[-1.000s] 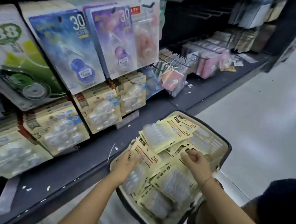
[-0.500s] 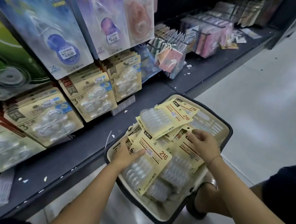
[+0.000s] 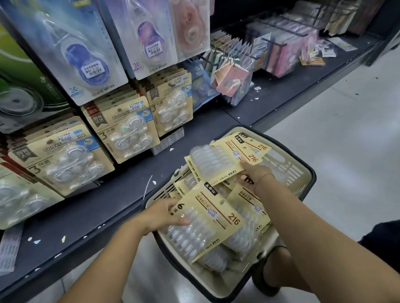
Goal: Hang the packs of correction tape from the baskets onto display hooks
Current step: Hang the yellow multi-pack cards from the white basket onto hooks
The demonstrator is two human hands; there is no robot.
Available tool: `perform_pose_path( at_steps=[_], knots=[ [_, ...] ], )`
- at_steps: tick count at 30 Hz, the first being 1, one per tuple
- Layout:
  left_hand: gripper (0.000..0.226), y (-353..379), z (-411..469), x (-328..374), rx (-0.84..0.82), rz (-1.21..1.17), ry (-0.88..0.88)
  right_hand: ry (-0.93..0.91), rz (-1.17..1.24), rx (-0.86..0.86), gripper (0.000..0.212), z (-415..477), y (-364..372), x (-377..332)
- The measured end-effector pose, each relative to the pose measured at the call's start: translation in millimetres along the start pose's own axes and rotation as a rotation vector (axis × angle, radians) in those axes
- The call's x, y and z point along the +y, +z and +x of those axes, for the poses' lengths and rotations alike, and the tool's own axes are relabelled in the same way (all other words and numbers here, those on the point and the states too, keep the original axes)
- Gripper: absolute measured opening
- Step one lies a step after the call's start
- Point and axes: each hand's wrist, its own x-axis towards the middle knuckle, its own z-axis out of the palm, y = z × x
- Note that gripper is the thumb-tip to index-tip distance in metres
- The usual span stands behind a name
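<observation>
Yellow card and clear blister, pinched between the curled fingers and thumb of the left hand: the near pack, marked 216, gripped by its left edge and lying tilted on top of the heap. More yellow card nipped at its lower right corner by the bent fingers of the right hand: the far pack, blister side up, propped above the others. Beneath and between both sets of fingers, further packs of correction tape piled loose in a beige basket with a dark rim. Just left of the left fingers, close beside the basket, a dark shelf flecked with white paper scraps. Beyond the fingers and higher, hanging cards of three tape rollers each, row behind row. Above those, a big blue pack, a purple pack and a pink pack. Right of the right hand, well apart, pale floor.
</observation>
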Motion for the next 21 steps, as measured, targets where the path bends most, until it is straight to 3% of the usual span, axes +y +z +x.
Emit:
perform_pose_path(
  at_steps=[4, 7, 10, 14, 18, 21],
  knots=[
    [0.012, -3.4, -4.1, 3.0, -0.007, -0.019, -0.004, -0.006, 0.145, -0.062, 0.012, 0.7, -3.8, -0.3],
    [0.038, -7.4, -8.4, 3.4, 0.076, -0.195, 0.044, -0.117, 0.239, -0.099, 0.026, 2.9, -15.6, -1.5],
    [0.070, -17.2, -13.4, 8.5, 0.172, -0.431, 0.117, -0.228, 0.160, -0.140, 0.026, -0.6, -25.0, -5.5],
    [0.039, -28.9, -17.3, 40.9, 0.199, -0.667, 0.247, -0.340, -0.031, -0.241, 0.023, -16.5, -23.7, -5.4],
    [0.041, -25.5, -10.7, 70.8, 0.244, -0.634, 0.293, -0.413, -0.151, -0.388, 0.024, -36.1, -11.1, -7.5],
    [0.010, -17.4, -5.2, 80.6, 0.300, -0.596, 0.261, -0.478, -0.201, -0.462, 0.024, -53.0, 1.8, -10.9]
  ],
)
